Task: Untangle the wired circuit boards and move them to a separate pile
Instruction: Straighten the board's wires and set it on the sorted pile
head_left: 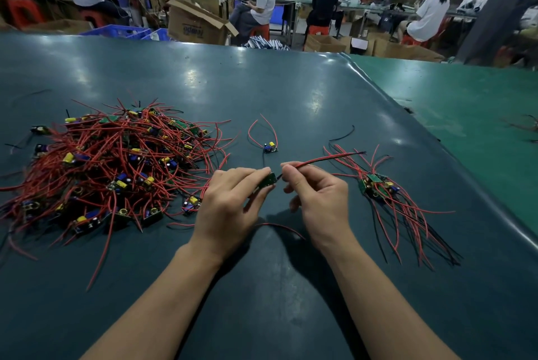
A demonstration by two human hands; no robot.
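Left hand (230, 199) grips a small green circuit board (268, 180), long axis tilted up toward the right; right hand (316, 199) pinches its red and black leads (323, 159), which run rightward and slightly up. Tangled pile (116, 167) of glossy red-wired boards lies left; sorted pile (378, 187) right; single board (270, 147) between, on the smooth dark-green mat (291, 91).

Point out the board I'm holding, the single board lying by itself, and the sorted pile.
held circuit board (269, 180), head view, on its green face between the left fingers.
lone circuit board (270, 147), head view, on its components.
sorted pile (375, 183), head view, on the stacked boards.
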